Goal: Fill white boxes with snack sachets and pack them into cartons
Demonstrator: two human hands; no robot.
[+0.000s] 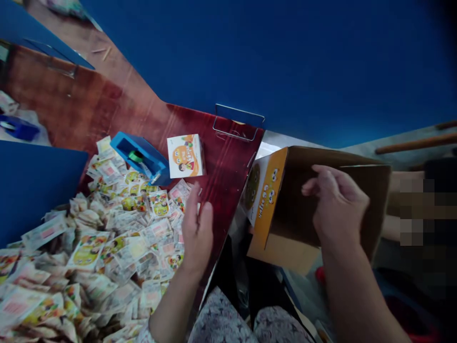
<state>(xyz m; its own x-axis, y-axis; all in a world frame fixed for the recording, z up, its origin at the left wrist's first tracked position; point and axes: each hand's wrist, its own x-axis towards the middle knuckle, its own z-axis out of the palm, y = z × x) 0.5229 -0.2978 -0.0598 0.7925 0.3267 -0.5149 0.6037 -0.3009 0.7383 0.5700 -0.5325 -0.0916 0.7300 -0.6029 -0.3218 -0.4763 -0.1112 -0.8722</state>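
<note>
My left hand (197, 231) is open, its fingers stretched out over the table's edge beside a big pile of small printed sachets (124, 257). Nothing is in it. My right hand (337, 205) hovers over the mouth of an open cardboard box (298, 257), with loosely bent fingers and nothing visible in them. White and orange, with cartoon faces, the box's printed side (266, 193) faces left; its inside is dark. On the red table stands a small white-and-orange carton (185, 156), just beyond my left hand.
A blue tape dispenser (141, 157) lies tilted at the sachets' far edge. Blue partitions (285, 62) rise behind the red table (224, 166), and a wire holder (239, 123) sits at the partition's foot. Part of another person (391, 228) shows beyond the box, partly blurred out.
</note>
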